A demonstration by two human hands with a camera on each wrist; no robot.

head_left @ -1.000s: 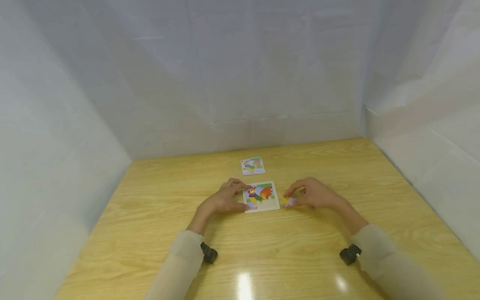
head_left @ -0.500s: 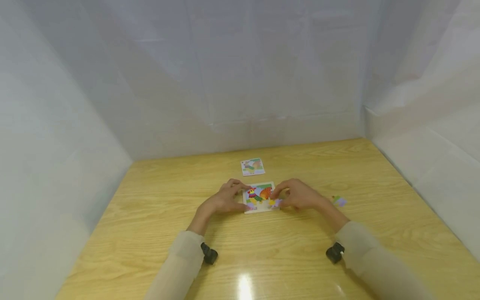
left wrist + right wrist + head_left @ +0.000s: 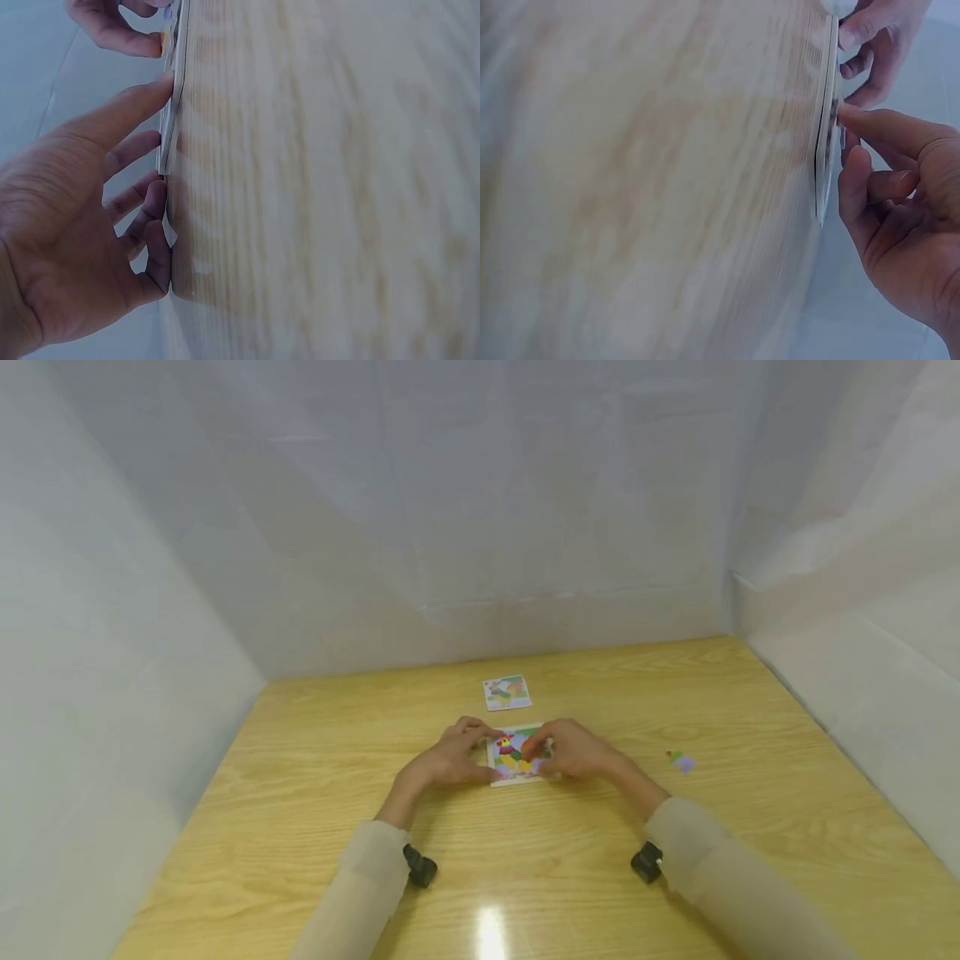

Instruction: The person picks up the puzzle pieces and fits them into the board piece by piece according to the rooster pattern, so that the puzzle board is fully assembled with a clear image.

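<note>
Puzzle board sits flat at the middle of the table, square to you, rooster picture mostly filled in. Your left hand rests at its left edge, thumb and fingertips curled against the rim. My read: that's a brace so the board doesn't slide while the other side gets pushed. The left wrist view backs this up: fingers touch the board's edge, nothing lifted.

Your right hand is over the board's right half, fingertips down on its face. Looks like it's pressing a piece into its slot, but the piece itself is hidden under the fingers, so I can't tell whether it's pinched or just pushed. Fingers are bent, not flat.

Further out: one loose piece lies on the table well to the right of the board, untouched. A small reference card with the same picture lies just beyond the board, in clear sight of you. White sheeting walls the table on three sides.
</note>
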